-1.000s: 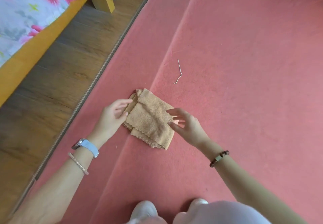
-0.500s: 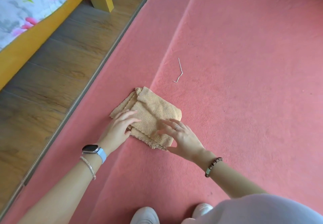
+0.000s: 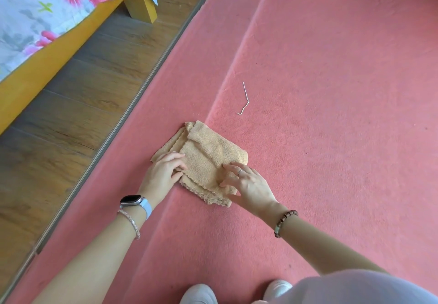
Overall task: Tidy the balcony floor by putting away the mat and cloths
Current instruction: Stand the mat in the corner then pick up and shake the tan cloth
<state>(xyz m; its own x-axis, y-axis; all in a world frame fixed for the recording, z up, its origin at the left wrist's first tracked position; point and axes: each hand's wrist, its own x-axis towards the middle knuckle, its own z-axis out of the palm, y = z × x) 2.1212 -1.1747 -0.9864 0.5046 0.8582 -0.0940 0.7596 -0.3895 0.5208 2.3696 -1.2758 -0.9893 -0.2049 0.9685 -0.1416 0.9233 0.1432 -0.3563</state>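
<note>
Fingers [image 3: 176, 161] of the left hand [image 3: 163, 173] and right hand [image 3: 248, 185] lay flat, spread, gripping nothing, on the folded tan fuzzy cloth [image 3: 208, 154]. Folding looked nearly done. The pink soft mat [image 3: 331, 114] under the fingers was not put away yet.

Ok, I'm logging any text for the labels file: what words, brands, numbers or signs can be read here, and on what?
None can be read.
Dark-faced smartwatch with pale blue strap: the screen is blank and dark, and no brand shows.
Folded tan terry cloth: no tag or label is visible.
Floral pink-and-white bedsheet: a flower pattern only, no lettering.
Pink fleece mat: plain.
</note>
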